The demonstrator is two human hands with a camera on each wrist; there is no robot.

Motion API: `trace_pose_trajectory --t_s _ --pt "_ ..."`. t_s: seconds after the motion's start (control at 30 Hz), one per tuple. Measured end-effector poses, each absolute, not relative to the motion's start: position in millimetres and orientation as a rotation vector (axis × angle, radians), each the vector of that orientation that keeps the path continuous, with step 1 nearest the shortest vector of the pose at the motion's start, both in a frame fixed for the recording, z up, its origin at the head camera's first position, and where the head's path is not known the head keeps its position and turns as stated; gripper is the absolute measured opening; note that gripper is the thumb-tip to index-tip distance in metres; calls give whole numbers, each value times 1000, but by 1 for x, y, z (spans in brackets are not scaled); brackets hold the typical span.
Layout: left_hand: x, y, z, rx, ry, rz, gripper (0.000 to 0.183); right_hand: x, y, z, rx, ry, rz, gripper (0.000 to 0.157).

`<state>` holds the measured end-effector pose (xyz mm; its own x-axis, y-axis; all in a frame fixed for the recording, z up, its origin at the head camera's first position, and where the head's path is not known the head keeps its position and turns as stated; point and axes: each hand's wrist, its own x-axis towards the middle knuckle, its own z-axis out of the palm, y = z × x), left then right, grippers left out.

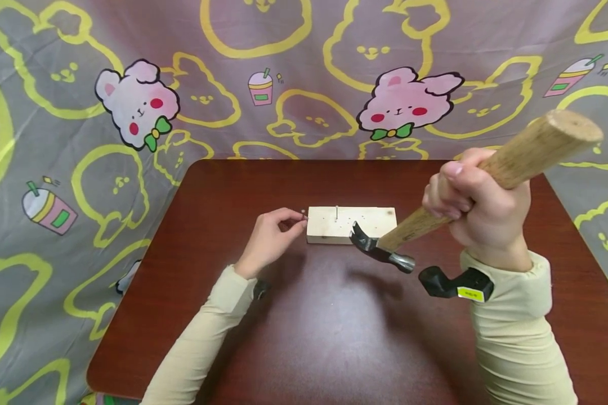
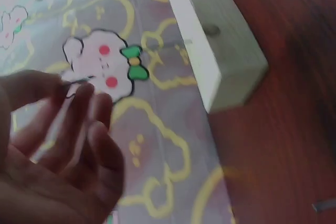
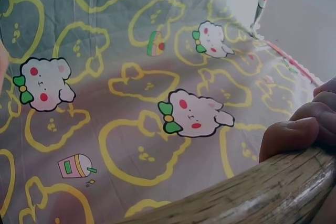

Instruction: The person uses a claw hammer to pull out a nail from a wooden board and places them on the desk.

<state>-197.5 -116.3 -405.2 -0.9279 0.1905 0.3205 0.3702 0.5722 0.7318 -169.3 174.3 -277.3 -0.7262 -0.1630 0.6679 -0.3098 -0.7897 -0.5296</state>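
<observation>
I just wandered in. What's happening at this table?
A person is holding a hammer by its wooden handle in the right hand. The left hand pinches what looks like a nail near one end of a wooden block. The block lies on a dark reddish-brown table, and another nail stands upright on its top face.

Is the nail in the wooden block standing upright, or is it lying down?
Upright: in the head view, the nail rises straight from the top of the wooden block, its head uppermost.
</observation>
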Motion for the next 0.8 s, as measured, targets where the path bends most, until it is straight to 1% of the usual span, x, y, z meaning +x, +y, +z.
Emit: trace_pose_trajectory --t_s 0.13,0.3,0.53,0.8 --pt "-194 -145 -411 -260 -2722 -1227 16 -171 176 -279 1122 -990 2661 34" --pt "-188 -179 -427 -54 -2896 -1115 16 -173 177 -280 1107 -1000 2665 34" --pt "-185 -208 -450 222 -3051 -1122 20 -174 179 -283 1069 -1015 2674 36" --pt "-187 -219 -467 333 -3121 -958 22 -175 179 -285 1076 -1034 2664 34"
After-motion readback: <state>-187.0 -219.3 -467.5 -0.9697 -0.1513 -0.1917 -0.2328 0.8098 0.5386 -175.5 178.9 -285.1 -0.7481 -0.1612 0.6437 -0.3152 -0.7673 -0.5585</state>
